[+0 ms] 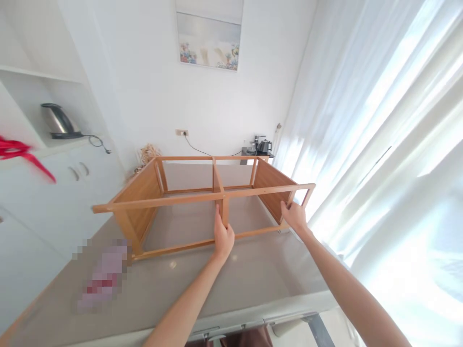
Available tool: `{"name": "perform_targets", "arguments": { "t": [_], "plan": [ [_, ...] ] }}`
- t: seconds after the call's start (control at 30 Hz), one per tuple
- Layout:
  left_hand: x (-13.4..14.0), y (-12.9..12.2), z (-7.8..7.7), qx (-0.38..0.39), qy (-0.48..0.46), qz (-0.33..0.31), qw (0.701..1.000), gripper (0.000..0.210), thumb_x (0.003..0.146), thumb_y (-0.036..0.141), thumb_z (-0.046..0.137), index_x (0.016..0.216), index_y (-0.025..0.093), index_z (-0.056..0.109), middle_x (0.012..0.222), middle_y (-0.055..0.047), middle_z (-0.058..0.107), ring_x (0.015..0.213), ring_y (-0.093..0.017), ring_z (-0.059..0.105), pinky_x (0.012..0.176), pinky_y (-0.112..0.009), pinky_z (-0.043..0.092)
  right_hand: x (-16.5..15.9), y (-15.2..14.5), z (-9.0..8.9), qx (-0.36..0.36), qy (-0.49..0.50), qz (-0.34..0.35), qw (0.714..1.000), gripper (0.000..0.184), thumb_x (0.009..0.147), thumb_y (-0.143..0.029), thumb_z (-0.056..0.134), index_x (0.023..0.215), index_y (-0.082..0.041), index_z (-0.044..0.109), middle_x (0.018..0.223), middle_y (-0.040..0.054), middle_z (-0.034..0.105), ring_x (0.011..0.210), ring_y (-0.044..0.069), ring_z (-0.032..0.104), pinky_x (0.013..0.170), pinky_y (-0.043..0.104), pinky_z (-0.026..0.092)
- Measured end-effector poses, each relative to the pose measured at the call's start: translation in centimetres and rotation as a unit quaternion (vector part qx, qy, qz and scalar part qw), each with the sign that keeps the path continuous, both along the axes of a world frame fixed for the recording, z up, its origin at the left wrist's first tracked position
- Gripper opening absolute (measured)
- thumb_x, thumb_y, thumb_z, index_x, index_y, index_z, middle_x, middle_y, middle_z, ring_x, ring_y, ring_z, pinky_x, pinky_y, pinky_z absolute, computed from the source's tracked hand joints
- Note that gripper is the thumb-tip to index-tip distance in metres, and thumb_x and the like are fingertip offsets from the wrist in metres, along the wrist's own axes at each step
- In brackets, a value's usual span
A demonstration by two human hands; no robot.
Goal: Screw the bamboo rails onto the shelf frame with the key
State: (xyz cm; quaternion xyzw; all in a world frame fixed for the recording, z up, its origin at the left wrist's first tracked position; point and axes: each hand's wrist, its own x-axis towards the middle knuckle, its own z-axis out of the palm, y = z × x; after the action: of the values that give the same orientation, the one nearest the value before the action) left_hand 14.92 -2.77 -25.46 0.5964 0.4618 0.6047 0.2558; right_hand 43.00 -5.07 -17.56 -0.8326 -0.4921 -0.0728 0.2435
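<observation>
While L hand (224, 237) clasps mid-post (225, 209), R hand (295, 217) grips end-post (291, 196).

The person's left forearm (190, 299) and right forearm (345, 277) were slender and bare down to the wrists. The left hand (224, 236) and right hand (295, 218) were bare too. Whether the glossy reddish-brown material (249, 336) below was clothing was unclear.

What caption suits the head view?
Left hand on the centre post, right hand at the right end of a wooden frame on a table.
</observation>
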Motion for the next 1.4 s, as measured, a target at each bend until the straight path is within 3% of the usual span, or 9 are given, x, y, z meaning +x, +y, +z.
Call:
{"name": "perform_targets", "arguments": {
  "t": [0.23, 0.43, 0.6, 0.8, 1.03, 1.4],
  "plan": [
    [-2.5, -1.0, 1.5, -0.012, 0.011, 0.009, 1.000, 0.065, 0.093, 0.018, 0.047, 0.156, 0.020, 0.029, 0.151, -0.013, 0.050, 0.142, -0.026, 0.045, 0.118, -0.043, 0.039, -2.2, -3.0, 0.9, 0.017, 0.001, 0.032, 0.999, 0.047, 0.098, -0.044, 0.040, 0.067, -0.019, 0.063, 0.063, 0.0105, 0.067, 0.065, 0.024, 0.066, 0.063, 0.031, 0.039],
    [-3.6, -1.9, 0.9, -0.016, 0.019, 0.021, 0.999, 0.057, 0.097, 0.026, 0.046, 0.153, 0.019, 0.034, 0.146, -0.015, 0.054, 0.136, -0.027, 0.052, 0.113, -0.043, 0.043, -3.6, -5.8, 0.7, 0.025, 0.004, 0.034, 0.999, 0.041, 0.098, -0.043, 0.040, 0.072, -0.020, 0.062, 0.063, 0.0082, 0.066, 0.063, 0.023, 0.064, 0.059, 0.030, 0.035],
    [-3.0, -3.2, 0.9, -0.015, 0.027, 0.016, 0.999, 0.056, 0.098, 0.022, 0.042, 0.152, 0.017, 0.032, 0.148, -0.014, 0.051, 0.140, -0.024, 0.047, 0.117, -0.040, 0.039, -3.5, -7.3, 0.8, 0.020, 0.016, 0.013, 1.000, 0.041, 0.095, -0.046, 0.041, 0.071, -0.020, 0.061, 0.065, 0.0104, 0.066, 0.066, 0.026, 0.064, 0.065, 0.033, 0.037],
    [-2.0, -3.9, 0.9, -0.015, 0.020, -0.013, 1.000, 0.061, 0.095, 0.014, 0.040, 0.155, 0.020, 0.027, 0.157, -0.010, 0.042, 0.148, -0.020, 0.036, 0.124, -0.037, 0.030, -1.7, -7.0, 0.6, 0.000, 0.044, 0.002, 0.999, 0.040, 0.090, -0.049, 0.045, 0.059, -0.024, 0.052, 0.057, 0.0107, 0.061, 0.062, 0.030, 0.061, 0.066, 0.038, 0.038],
    [-1.1, -5.2, 0.9, -0.019, -0.008, -0.027, 0.999, 0.067, 0.093, 0.009, 0.039, 0.156, 0.022, 0.022, 0.161, -0.008, 0.033, 0.151, -0.020, 0.028, 0.127, -0.040, 0.026, -0.2, -6.9, -0.2, -0.009, 0.043, 0.003, 0.999, 0.044, 0.092, -0.052, 0.045, 0.055, -0.027, 0.045, 0.061, 0.0140, 0.062, 0.068, 0.033, 0.061, 0.068, 0.041, 0.040],
    [0.3, -6.3, -0.3, -0.011, -0.025, -0.019, 0.999, 0.065, 0.094, 0.011, 0.039, 0.156, 0.022, 0.021, 0.161, -0.009, 0.032, 0.152, -0.021, 0.026, 0.127, -0.042, 0.024, 1.0, -7.0, -0.7, -0.006, 0.031, 0.003, 0.999, 0.045, 0.090, -0.054, 0.046, 0.054, -0.027, 0.047, 0.055, 0.0108, 0.059, 0.065, 0.031, 0.061, 0.067, 0.039, 0.041]
  ]
}}
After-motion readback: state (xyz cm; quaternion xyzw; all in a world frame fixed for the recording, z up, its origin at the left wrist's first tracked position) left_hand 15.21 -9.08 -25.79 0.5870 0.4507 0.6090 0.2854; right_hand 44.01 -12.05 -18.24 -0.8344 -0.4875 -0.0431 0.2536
